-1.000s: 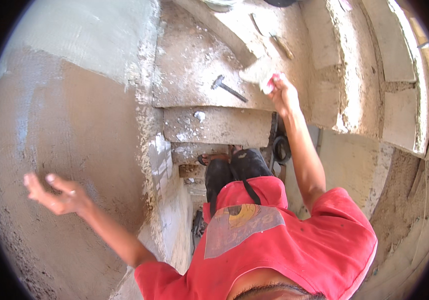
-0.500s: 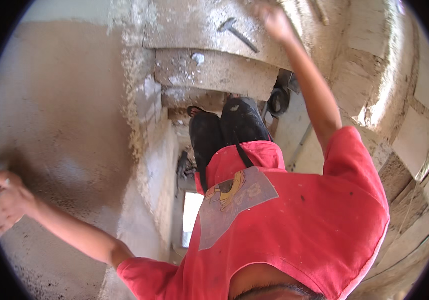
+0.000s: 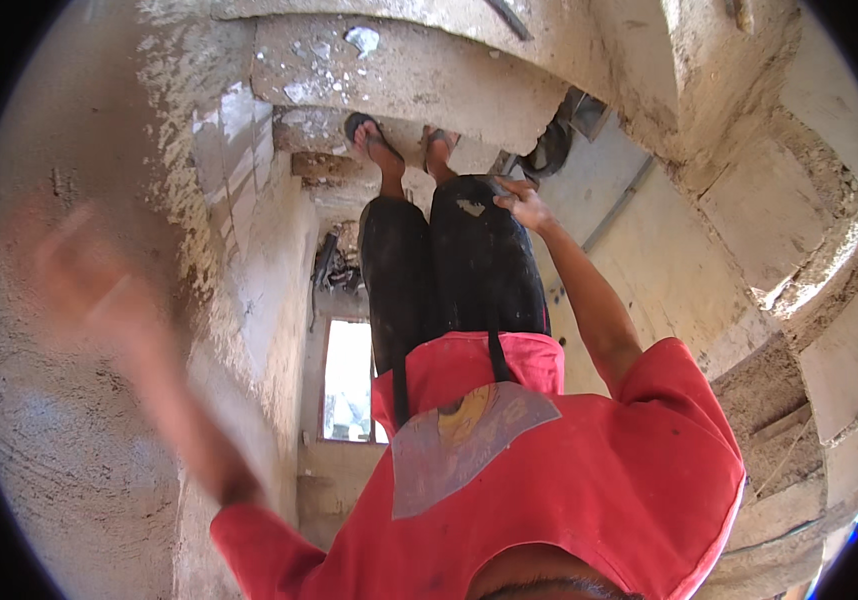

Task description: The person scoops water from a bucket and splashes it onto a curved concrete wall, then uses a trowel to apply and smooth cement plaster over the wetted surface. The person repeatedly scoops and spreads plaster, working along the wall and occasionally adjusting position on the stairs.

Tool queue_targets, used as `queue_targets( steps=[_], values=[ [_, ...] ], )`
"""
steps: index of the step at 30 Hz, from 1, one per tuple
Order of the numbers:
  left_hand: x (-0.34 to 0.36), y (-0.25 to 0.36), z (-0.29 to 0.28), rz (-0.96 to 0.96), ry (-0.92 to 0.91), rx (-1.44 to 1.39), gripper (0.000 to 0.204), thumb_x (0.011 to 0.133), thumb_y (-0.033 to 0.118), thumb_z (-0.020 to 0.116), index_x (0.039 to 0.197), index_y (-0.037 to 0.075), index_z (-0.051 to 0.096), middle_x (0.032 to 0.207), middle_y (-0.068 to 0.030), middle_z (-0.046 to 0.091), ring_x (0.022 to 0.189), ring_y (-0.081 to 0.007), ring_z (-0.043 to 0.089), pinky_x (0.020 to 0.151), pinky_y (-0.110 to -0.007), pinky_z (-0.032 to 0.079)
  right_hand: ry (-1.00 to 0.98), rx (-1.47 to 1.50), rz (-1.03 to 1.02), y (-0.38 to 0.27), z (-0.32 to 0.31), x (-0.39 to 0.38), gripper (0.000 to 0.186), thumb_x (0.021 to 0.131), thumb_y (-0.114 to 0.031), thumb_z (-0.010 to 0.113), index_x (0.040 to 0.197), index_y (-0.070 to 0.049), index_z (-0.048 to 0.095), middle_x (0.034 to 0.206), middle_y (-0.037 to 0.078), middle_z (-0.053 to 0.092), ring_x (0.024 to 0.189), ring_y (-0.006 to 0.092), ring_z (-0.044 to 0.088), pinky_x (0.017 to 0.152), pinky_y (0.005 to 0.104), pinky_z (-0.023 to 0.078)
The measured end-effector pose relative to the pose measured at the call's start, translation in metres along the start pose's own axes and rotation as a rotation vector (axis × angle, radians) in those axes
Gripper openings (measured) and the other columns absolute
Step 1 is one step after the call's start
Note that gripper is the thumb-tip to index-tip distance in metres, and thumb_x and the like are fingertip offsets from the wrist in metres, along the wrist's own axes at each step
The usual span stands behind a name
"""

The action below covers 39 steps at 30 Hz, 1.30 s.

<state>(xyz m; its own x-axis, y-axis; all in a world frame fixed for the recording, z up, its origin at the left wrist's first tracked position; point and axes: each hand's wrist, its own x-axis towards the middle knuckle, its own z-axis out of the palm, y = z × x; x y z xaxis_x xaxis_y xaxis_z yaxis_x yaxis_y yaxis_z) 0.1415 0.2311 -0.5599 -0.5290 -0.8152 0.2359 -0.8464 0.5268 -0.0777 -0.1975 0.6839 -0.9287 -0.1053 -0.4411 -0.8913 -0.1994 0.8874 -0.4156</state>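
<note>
My left hand (image 3: 99,270), smeared by motion, is raised in front of the rough plastered wall (image 3: 59,440) on the left. Its fingers are too blurred to read, and whether it touches the wall does not show. At the knee of my black trousers (image 3: 484,270), my right hand (image 3: 526,203) rests with its fingers stretched over the cloth, and nothing shows in it. Both feet, in dark flip-flops (image 3: 367,127), stand on a step below. Part of a hammer (image 3: 509,18) shows on the ledge at the top edge; its head is out of view.
White rubble (image 3: 361,40) and crumbs lie on the concrete step (image 3: 419,75). A dark round object (image 3: 549,150) sits right of the feet. Dark items (image 3: 334,265) lie by the left wall's foot, near a bright opening (image 3: 349,375). Concrete blocks (image 3: 769,210) curve along the right.
My right hand has come down from above the ledge to my knee. My left hand has swung up and inward along the wall. The view has shifted, pushing the hammer toward the top edge.
</note>
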Motion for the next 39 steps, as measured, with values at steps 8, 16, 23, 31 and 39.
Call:
queue_targets(
  steps=[8, 16, 23, 31, 39],
  values=[
    [-0.340, 0.337, 0.251, -1.095, -1.434, -0.994, 0.081, 0.088, 0.052, 0.075, 0.148, 0.003, 0.050, 0.134, -0.0234, 0.063, 0.119, -0.0316, 0.064, 0.102, -0.040, 0.049, -0.046, -0.003, 0.088, 0.016, 0.041, -0.055, 0.075, 0.089, -0.042, 0.068, 0.154, -0.014, 0.045, 0.162, 0.018, 0.035, 0.152, 0.0335, 0.028, 0.124, 0.0421, 0.023],
    [-0.335, 0.332, 0.246, -1.155, -1.473, -0.964, 0.065, 0.085, 0.013, 0.078, 0.144, 0.001, 0.055, 0.129, -0.0160, 0.068, 0.112, -0.0249, 0.068, 0.096, -0.034, 0.052, -0.067, 0.180, 0.150, 0.009, 0.073, -0.054, 0.071, 0.091, -0.037, 0.068, 0.154, -0.011, 0.046, 0.163, 0.017, 0.035, 0.152, 0.0292, 0.030, 0.123, 0.0371, 0.022],
    [-0.328, 0.333, 0.245, -1.756, -1.255, -1.675, 0.045, 0.094, 0.003, 0.066, 0.138, -0.003, 0.059, 0.120, -0.0120, 0.068, 0.103, -0.0219, 0.068, 0.091, -0.036, 0.054, -0.053, 0.353, 0.050, -0.002, 0.070, -0.055, 0.066, 0.092, -0.029, 0.071, 0.148, -0.002, 0.050, 0.148, 0.020, 0.051, 0.140, 0.0287, 0.045, 0.117, 0.0365, 0.032],
    [-0.321, 0.342, 0.232, -1.751, -1.172, -1.803, 0.039, 0.097, 0.003, 0.062, 0.136, -0.004, 0.059, 0.118, -0.0094, 0.068, 0.104, -0.0188, 0.066, 0.092, -0.033, 0.053, -0.052, 0.931, 0.300, -0.006, 0.071, -0.051, 0.036, 0.097, -0.020, 0.072, 0.126, 0.002, 0.068, 0.109, 0.002, 0.070, 0.095, 0.0106, 0.063, 0.088, 0.0269, 0.050],
    [-0.343, 0.354, 0.221, -1.146, -0.978, -1.381, 0.035, 0.093, 0.005, 0.070, 0.126, -0.003, 0.068, 0.128, -0.0125, 0.066, 0.114, -0.0207, 0.065, 0.098, -0.030, 0.050, 0.232, 0.617, -0.059, -0.005, 0.096, -0.046, 0.030, 0.095, -0.015, 0.074, 0.121, 0.000, 0.071, 0.103, 0.002, 0.071, 0.090, 0.0086, 0.061, 0.085, 0.0239, 0.050]
  ],
)
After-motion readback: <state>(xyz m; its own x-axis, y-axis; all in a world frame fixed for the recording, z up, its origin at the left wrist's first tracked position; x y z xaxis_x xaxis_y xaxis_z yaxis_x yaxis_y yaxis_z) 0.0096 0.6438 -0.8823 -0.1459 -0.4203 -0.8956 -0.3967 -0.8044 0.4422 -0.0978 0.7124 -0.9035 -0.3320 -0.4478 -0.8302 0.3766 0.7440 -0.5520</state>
